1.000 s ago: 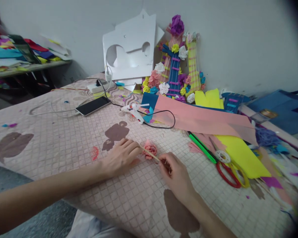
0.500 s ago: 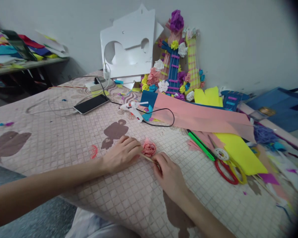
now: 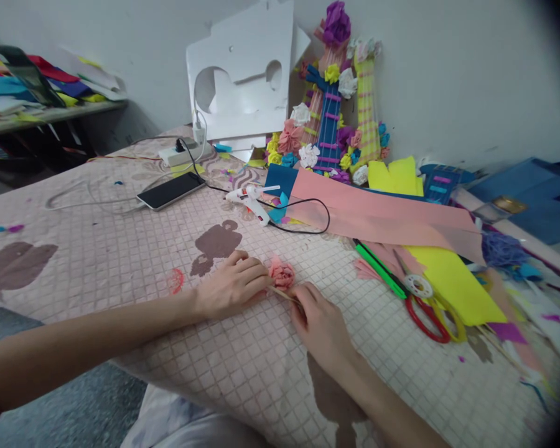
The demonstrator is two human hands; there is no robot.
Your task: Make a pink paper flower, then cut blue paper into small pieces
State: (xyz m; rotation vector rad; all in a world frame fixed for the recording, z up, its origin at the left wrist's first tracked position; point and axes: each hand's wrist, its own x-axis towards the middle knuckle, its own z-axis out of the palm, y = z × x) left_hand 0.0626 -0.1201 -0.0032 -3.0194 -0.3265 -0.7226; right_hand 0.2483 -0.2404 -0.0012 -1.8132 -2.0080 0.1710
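A small pink paper flower (image 3: 281, 272) lies on the checked pink cloth (image 3: 98, 261). A thin wooden stick (image 3: 284, 294) runs from beside it toward me. My left hand (image 3: 231, 285) rests on the cloth just left of the flower, fingers curled and pinching the stick's far end. My right hand (image 3: 320, 323) is closed around the stick's near end, just right of and below the flower.
A white glue gun (image 3: 252, 200) with a black cord, a phone (image 3: 170, 190) and a power strip (image 3: 186, 154) lie behind. Pink (image 3: 382, 214) and yellow sheets (image 3: 448, 280), a green pen (image 3: 378, 269) and red scissors (image 3: 427, 311) sit right. Flower-covered paper towers (image 3: 336, 106) and a white cutout board (image 3: 242, 81) lean on the wall.
Both hands drew closer together along the stick, the right hand sliding up toward the flower. The flower sits slightly nearer the left fingers.
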